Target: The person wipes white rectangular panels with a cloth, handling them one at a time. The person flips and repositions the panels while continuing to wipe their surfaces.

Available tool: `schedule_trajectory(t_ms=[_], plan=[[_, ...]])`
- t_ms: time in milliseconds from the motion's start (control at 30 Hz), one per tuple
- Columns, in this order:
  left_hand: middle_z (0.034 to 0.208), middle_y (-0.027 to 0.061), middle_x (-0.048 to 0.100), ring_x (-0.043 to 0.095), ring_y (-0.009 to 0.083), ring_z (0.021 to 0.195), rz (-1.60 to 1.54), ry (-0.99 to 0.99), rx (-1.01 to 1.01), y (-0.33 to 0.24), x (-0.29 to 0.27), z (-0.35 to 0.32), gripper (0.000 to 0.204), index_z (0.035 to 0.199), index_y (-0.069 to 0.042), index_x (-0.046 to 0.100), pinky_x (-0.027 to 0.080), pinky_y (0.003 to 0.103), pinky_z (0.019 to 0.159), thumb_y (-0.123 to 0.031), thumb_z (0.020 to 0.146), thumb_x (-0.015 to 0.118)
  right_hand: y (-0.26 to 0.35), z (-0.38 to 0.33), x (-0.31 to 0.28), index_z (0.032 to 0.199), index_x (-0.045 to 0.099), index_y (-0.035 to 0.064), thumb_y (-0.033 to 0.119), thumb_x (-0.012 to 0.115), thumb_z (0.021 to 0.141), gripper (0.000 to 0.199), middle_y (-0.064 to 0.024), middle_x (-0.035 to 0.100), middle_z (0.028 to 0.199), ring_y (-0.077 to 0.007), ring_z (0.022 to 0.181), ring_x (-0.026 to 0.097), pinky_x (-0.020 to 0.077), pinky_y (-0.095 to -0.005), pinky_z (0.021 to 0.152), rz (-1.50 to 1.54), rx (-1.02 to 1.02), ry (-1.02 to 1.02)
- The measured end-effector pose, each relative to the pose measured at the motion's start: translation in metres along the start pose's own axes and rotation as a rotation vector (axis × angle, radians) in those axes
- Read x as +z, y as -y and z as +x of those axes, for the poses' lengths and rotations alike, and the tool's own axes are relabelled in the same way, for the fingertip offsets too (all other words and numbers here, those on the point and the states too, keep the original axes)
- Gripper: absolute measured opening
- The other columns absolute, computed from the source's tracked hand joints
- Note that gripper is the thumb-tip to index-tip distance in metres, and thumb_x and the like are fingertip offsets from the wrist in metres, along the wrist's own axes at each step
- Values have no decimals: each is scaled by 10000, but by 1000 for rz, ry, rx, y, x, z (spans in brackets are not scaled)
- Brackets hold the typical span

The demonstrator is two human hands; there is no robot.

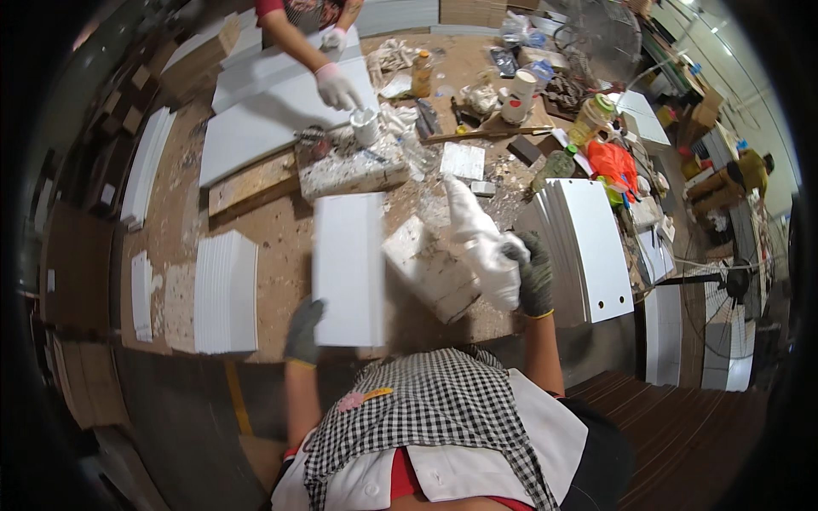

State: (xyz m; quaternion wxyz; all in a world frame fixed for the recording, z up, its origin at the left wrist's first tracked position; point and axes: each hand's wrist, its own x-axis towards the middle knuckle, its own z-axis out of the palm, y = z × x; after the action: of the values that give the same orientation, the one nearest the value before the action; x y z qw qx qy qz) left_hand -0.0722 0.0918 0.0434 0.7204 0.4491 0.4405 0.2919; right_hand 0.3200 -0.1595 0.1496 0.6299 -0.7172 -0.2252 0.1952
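My left hand (303, 330), in a dark glove, grips the near edge of a white rectangular panel (348, 266) lying on the worn wooden bench. My right hand (534, 274), also gloved, holds a white squeeze bag of paste (480, 241) with its tip pointing away over the bench. Between the panel and the bag lies a paint-crusted white block (429, 270). Across the bench another person's white-gloved hand (336, 86) hovers over a small white cup (365, 126) on a paint-splattered block (351, 168).
Stacks of white panels stand at the left (226, 292) and at the right (588, 247). Large white boards (264, 111) lie beyond. Bottles, a white tube container (519, 95), an orange bag (612, 160) and tools clutter the far bench. A fan (601, 34) stands behind.
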Motion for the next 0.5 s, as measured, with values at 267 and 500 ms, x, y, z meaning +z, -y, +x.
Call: schedule_trajectory(t_ms=[267,500], plan=[[1280,97,676,623,186,1147,392,614,-90,33,113,23,498,1450,-5,551,515,334,1001,-60,964,645,-9,-32,136,1427,592,309,567,590,974,521,-59,510,1533,-457,1467,404,211,-754,1169,-1144,-619,788],[1424,109,624,576,204,1261,191,732,-10,31,106,12,537,1469,52,519,452,346,1112,-117,973,637,-58,171,129,1271,703,247,550,502,1040,431,-146,682,1268,-335,1109,680,570,-502,920,-1217,-68,384]])
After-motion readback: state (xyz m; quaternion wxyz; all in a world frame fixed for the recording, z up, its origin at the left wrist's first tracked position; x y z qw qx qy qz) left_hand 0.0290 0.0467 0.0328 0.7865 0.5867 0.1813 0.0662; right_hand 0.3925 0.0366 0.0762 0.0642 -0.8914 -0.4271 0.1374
